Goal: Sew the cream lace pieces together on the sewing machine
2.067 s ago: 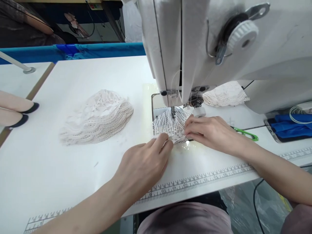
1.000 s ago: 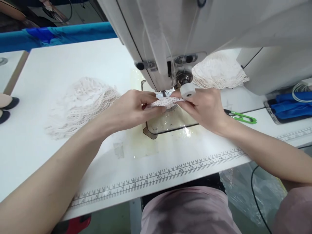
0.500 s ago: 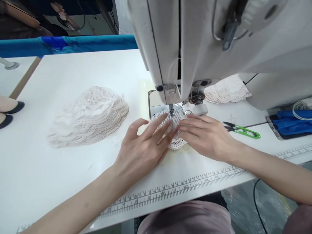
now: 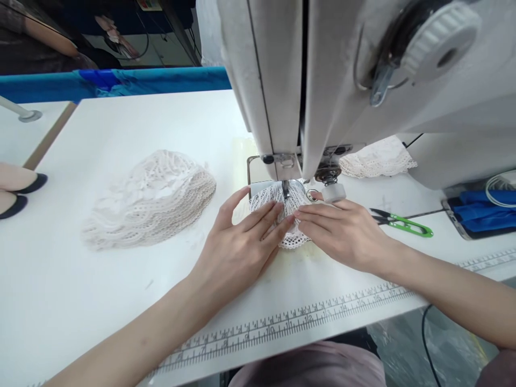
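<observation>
A piece of white lace lies gathered under the presser foot of a sewing machine. My left hand rests on the lace's left side, its fingers stretched out and the thumb spread apart. From the right, my right hand lies flat on the lace's other edge, fingers extended towards the left fingertips. Both hands press the lace down just in front of the foot. Part of the lace is hidden beneath the fingers.
A pile of white lace pieces lies to the left. Behind the machine's needle area is more lace. Green thread snips and a phone with blue cloth are at right. A ruler strip runs along the front edge.
The view has shifted slightly, so the scene sits lower. My left fingertips have drawn back a little from the presser foot, showing more lace in front of it. My right hand remains on the lace.
</observation>
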Available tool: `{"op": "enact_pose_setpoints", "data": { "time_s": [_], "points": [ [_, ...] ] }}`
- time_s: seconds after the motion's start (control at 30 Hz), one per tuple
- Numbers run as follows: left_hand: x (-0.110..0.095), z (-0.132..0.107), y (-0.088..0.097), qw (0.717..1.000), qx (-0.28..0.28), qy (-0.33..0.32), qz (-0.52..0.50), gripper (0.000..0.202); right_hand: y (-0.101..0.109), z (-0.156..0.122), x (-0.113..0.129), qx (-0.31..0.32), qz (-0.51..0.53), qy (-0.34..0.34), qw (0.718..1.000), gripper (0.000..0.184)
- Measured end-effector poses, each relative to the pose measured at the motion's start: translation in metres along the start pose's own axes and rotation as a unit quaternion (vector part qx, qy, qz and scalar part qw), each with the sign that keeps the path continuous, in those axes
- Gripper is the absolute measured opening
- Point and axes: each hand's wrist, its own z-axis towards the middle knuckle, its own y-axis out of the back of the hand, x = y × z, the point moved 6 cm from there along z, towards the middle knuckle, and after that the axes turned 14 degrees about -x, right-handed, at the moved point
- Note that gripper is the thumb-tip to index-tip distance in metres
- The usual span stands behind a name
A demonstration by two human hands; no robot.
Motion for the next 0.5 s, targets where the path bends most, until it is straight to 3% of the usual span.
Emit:
{"op": "enact_pose_setpoints", "data": {
  "time_s": [0.37,0.5],
  "points": [
    [0.013,0.007,-0.006,0.999,-0.002,0.038,-0.029,0.030,-0.011,0.000,-0.011,-0.013,-0.006,0.000,1.000,0.026],
    [0.009,0.003,-0.005,0.999,-0.016,0.024,-0.021,0.029,-0.008,0.000,-0.009,-0.020,-0.017,0.015,1.000,0.023]
  ]
}}
